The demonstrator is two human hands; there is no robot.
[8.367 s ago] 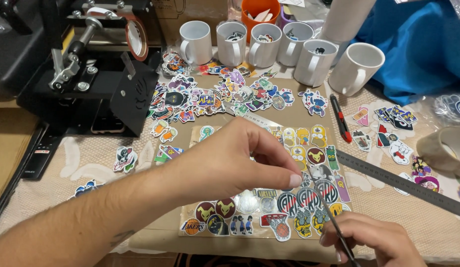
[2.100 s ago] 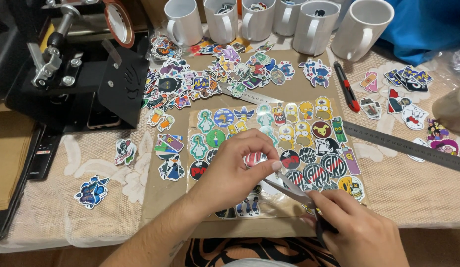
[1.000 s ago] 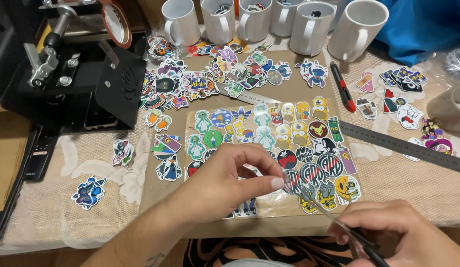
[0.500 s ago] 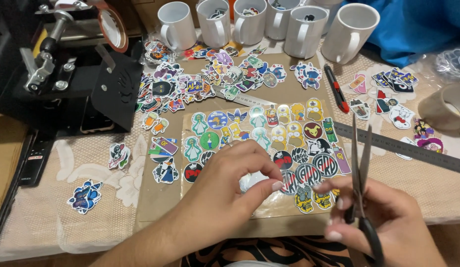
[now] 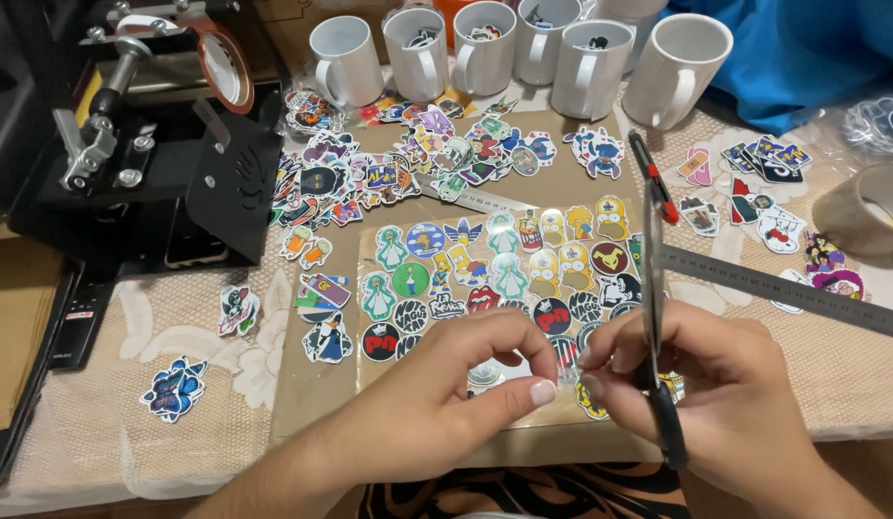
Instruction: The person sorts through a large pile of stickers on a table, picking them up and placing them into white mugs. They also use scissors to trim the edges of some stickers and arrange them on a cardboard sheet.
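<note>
My left hand (image 5: 437,408) hovers over the near edge of a glossy sticker sheet (image 5: 504,259) lying on brown cardboard (image 5: 321,404). Its thumb and forefinger pinch a small cut sticker piece (image 5: 554,373). My right hand (image 5: 730,384) meets it from the right, fingertips touching the same piece. That hand also grips black-handled scissors (image 5: 653,259), blades shut and pointing away from me over the sheet. The sheet's near right corner is hidden under both hands.
Several white mugs (image 5: 509,48) line the far edge. A black mug press (image 5: 148,163) stands at left. Loose stickers (image 5: 369,173) lie scattered; a metal ruler (image 5: 782,288), a red-and-black cutter (image 5: 655,178), a tape roll (image 5: 864,207) and blue cloth (image 5: 802,48) are at right.
My left hand has lifted off the sheet with a small piece pinched. My right hand has swung the scissors upright and moved left until it meets the left hand's fingertips.
</note>
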